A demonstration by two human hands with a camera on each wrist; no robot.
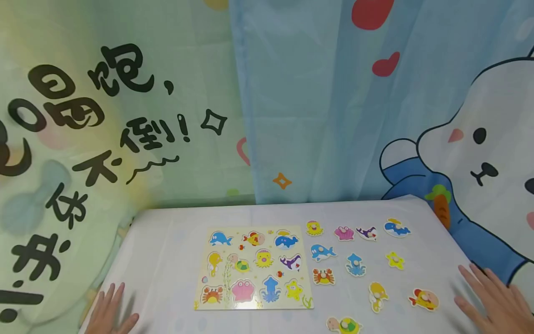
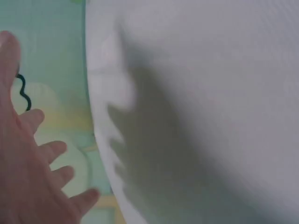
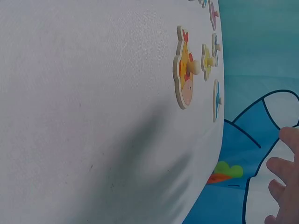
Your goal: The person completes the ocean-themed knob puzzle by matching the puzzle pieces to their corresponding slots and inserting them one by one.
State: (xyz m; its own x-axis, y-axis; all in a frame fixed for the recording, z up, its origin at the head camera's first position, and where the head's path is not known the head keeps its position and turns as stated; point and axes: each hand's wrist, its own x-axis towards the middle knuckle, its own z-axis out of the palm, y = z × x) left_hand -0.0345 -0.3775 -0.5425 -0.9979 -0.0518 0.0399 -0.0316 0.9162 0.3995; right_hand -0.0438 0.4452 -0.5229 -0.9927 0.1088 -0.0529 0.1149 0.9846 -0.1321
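Nearest are the two hands, both well apart from the puzzle board (image 1: 260,272): the left hand (image 1: 106,313) to the left of it, the right hand (image 1: 498,301) to the right of it, past the loose pieces. Each hand's grip is released, fingers spread, with a soft shadow on the white bench (image 1: 167,260). To the board's right and a little nearer lies the turtle piece (image 1: 344,325); level with the board's near part are the seahorse piece (image 1: 378,297) and, farther right of it, the fish piece (image 1: 424,299), its wooden knob (image 3: 193,67) plain in the right wrist view. The board lies flat, cream-coloured, printed with sea animals, its near edge catching a glare. Just beside its right edge is the crab piece (image 1: 323,277); the squid piece (image 1: 356,265), starfish piece (image 1: 395,260) and others spread rightward and farther back. Behind the board hang a pale green curtain (image 1: 200,185) and a blue curtain (image 1: 292,116), meeting above it; the blue one, to its right, bears red hearts (image 1: 385,65) and a large white cartoon animal (image 1: 454,111). Left of the board, the green cloth carries slanting black Chinese lettering: 不 (image 1: 95,168) and 倒 (image 1: 147,133) with an exclamation mark are readable, while some other characters are too stylised or cut off to read surely.
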